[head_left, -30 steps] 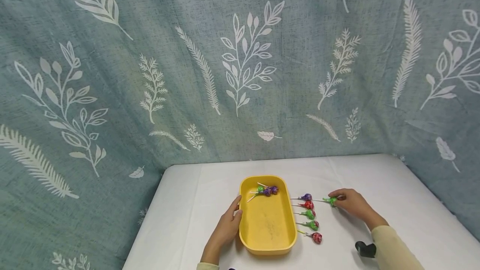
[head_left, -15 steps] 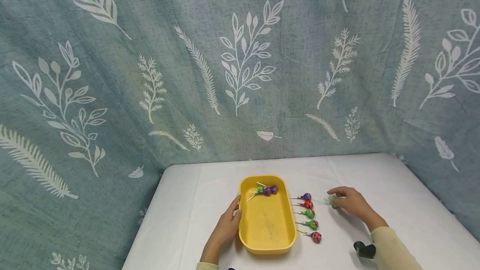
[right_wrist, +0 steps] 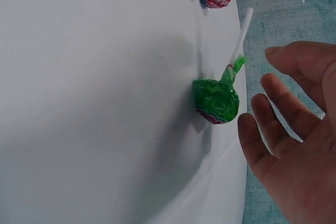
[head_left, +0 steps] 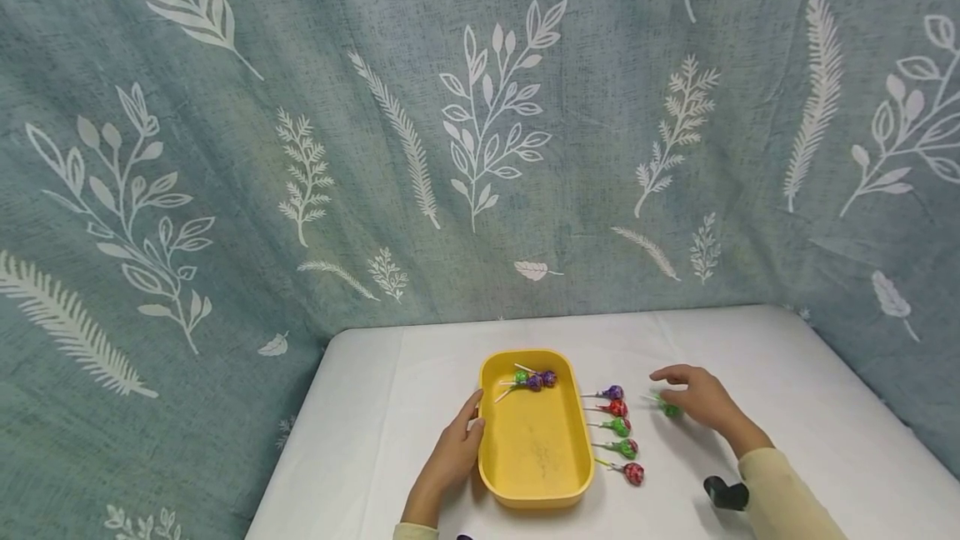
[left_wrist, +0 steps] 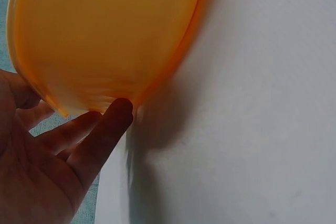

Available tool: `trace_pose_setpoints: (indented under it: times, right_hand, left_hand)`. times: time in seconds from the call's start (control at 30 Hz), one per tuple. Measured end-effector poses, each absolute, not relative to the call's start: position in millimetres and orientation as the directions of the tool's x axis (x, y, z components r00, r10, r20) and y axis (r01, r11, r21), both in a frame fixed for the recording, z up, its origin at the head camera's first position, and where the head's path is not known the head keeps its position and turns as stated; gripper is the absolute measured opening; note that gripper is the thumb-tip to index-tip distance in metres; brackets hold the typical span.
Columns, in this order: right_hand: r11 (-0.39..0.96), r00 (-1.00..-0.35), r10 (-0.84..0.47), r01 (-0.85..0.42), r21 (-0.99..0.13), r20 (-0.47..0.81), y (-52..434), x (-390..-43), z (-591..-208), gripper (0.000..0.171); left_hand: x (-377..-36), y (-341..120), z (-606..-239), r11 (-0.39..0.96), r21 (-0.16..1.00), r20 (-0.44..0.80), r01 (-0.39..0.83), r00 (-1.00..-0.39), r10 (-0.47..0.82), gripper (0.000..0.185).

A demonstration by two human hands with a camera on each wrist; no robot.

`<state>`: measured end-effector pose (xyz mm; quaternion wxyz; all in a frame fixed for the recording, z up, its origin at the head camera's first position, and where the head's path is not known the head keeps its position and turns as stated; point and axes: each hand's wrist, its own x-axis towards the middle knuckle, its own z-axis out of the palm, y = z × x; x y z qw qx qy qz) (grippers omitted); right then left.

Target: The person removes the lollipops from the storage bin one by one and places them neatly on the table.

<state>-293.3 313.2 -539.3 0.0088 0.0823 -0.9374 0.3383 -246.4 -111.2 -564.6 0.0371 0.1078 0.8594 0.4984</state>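
Green lollipop (right_wrist: pixel 216 101), print illegible, near right hand (right_wrist: pixel 307 161); left hand (head_left: pixel 454 444) touching tray (head_left: pixel 532 452).

Left hand (head_left: pixel 456 444): dim in its wrist view, a soft shadow on the tabletop (head_left: pixel 405 415) just beside its fingertips.
Yellow tray (left_wrist: pixel 105 30): glows orange against the left hand, fine detail soft.
Green lollipop (right_wrist: pixel 216 100): long, soft-edged shadow beside it, near the right hand (head_left: pixel 701 397).
Tabletop: bright around both hands in the head view, greyer in the wrist views.

Nine lollipops (head_left: pixel 620 426), one tray (head_left: pixel 534 457), two hands (head_left: pixel 453 447)
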Motion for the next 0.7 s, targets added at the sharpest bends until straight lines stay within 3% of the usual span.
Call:
trace_pose_setpoints:
  times: [0.7]
  right_hand:
    - [0.715,-0.981,-0.145,-0.191,-0.673,0.125,263,-298,-511,0.035]
  left_hand:
    - [-247,-112,-566,0.476,0.867,0.043,0.147,-0.974,0.223,0.051]
